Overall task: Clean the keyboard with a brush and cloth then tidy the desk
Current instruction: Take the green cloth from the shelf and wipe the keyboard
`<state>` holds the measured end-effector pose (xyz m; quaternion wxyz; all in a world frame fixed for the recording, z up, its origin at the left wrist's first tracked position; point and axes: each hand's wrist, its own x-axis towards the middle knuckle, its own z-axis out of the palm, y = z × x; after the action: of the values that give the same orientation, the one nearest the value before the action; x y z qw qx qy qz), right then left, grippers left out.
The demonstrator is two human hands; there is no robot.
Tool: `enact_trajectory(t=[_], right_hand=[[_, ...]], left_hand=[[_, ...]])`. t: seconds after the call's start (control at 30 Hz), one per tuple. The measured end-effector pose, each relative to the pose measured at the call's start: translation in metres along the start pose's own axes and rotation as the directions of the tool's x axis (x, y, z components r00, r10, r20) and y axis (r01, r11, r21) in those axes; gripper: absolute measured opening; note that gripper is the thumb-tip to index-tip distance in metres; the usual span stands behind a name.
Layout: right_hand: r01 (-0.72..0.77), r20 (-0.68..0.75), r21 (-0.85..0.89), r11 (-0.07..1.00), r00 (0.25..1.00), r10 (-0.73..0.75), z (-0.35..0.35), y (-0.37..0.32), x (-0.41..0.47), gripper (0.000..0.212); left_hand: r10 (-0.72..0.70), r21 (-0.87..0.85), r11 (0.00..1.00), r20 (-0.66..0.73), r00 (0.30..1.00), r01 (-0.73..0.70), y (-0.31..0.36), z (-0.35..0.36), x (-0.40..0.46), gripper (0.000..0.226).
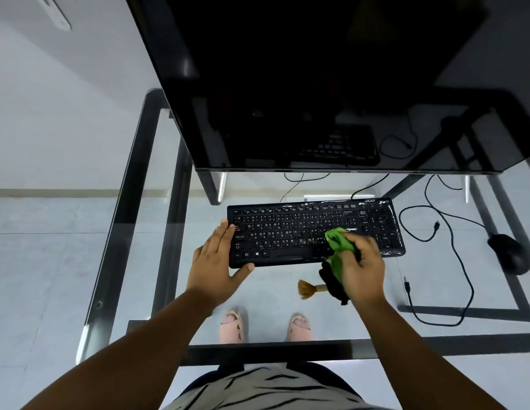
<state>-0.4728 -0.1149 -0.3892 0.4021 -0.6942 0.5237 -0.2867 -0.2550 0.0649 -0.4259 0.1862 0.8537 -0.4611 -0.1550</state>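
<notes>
A black keyboard (290, 232) lies flat on the glass desk (139, 161), below the monitor. My left hand (217, 261) rests open on the keyboard's left end, fingers on the edge and thumb along the front. My right hand (362, 266) grips a green and black cloth (337, 241) and presses it onto the keys right of the middle. A small brush (309, 288) with tan bristles lies on the glass just in front of the keyboard; the cloth and my right hand hide its handle end.
A large black monitor (317, 84) looms over the back of the desk. A black mouse (507, 253) sits at the right, with loose black cables (453, 247) looping between it and the keyboard. My feet in pink slippers (232, 325) show through the glass.
</notes>
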Motion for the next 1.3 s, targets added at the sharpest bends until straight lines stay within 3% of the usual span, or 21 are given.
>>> enact_trajectory(t=[0.2, 0.33, 0.63, 0.87, 1.3], right_hand=[[0.123, 0.068, -0.059, 0.991, 0.991, -0.119, -0.02, 0.006, 0.017, 0.039], [0.115, 0.052, -0.078, 0.99, 0.992, -0.112, -0.029, 0.013, 0.022, 0.041], [0.127, 0.069, -0.067, 0.99, 0.99, -0.122, -0.046, 0.027, 0.03, 0.036], [0.17, 0.084, -0.082, 0.982, 0.983, -0.163, -0.056, 0.036, 0.034, 0.036], [0.37, 0.216, -0.13, 0.92, 0.916, -0.338, -0.031, 0.037, 0.01, 0.04]], left_hand=[[0.065, -0.025, 0.997, -0.175, 0.982, -0.071, 0.021, 0.005, -0.008, 0.049], [0.2, -0.077, 0.974, -0.139, 0.97, -0.212, 0.051, 0.016, -0.008, 0.029], [0.375, -0.101, 0.927, 0.173, 0.911, -0.362, 0.111, 0.052, -0.002, 0.034], [0.35, -0.07, 0.937, 0.208, 0.913, -0.343, 0.116, 0.052, -0.002, 0.022], [0.292, 0.019, 0.955, 0.107, 0.951, -0.295, 0.072, 0.02, -0.028, 0.014]])
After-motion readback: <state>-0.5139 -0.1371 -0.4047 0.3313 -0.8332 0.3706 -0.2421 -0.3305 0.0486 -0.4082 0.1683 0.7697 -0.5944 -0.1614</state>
